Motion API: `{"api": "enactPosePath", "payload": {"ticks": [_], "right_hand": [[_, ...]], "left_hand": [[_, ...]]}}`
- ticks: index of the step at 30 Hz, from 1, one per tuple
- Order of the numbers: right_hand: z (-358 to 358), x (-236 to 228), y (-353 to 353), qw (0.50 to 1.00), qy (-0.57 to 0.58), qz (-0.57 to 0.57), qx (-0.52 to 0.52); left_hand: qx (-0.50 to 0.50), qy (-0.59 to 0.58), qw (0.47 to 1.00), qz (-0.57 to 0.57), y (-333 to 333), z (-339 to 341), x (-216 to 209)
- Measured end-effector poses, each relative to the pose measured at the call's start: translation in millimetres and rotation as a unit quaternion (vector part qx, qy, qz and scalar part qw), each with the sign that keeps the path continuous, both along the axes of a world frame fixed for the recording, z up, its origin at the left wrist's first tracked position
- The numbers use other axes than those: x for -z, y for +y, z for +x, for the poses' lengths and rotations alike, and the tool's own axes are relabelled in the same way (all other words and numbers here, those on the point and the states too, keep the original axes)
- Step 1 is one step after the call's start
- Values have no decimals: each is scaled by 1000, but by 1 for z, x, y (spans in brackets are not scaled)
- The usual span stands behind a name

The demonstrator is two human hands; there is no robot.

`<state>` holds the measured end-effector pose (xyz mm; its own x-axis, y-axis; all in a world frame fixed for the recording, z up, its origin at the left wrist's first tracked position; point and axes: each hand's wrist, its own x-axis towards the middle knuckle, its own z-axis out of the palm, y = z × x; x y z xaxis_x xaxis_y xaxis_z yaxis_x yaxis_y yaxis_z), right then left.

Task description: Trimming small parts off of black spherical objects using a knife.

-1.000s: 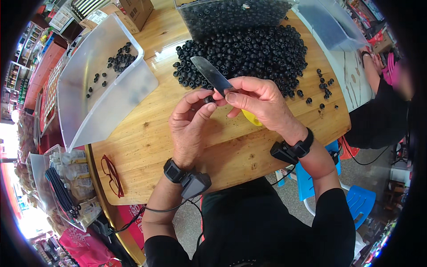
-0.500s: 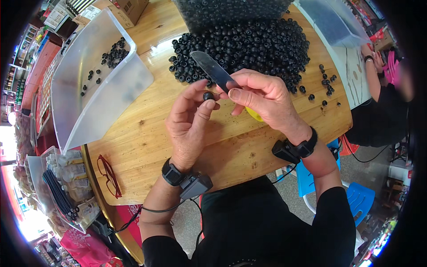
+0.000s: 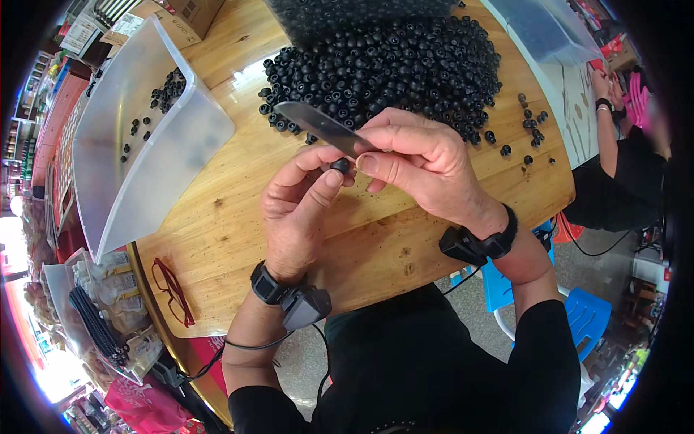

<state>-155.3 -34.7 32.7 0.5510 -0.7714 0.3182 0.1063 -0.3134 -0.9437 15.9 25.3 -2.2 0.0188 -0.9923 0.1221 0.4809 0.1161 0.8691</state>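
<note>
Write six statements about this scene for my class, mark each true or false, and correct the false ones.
1. The right hand holds a knife. True.
2. The knife points to the right. False: it points left.
3. The left hand holds a small black piece. True.
4. A heap of similar pieces lies on the table. True.
5. The heap lies left of the left hand. False: it lies beyond both hands.
6. The table's top is plain black. False: it is yellow-brown wood.

Bright light overexposes the view beyond the left edge of the worktop [image 3: 217,242]; glare whitens its far left part. Soft shadow lies beside the left hand [image 3: 298,211]. Fisheye distortion bends its edges.
</note>
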Motion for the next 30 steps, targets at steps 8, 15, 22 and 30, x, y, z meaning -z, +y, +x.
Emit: {"api": "enactPosePath", "payload": {"ticks": [8,15,22,30], "right_hand": [[5,5,2,1000,-9,-16,25],[2,4,0,1000,24,6,7],[-1,5,-1,998,-32,50,32],[4,6,3,1000,11,-10,2]], "left_hand": [[-19,39,998,40,-2,-5,1],[-36,23,999,33,-1,-7,4],[28,110,990,78,-4,-1,9],[30,84,995,47,-3,-4,11]]}}
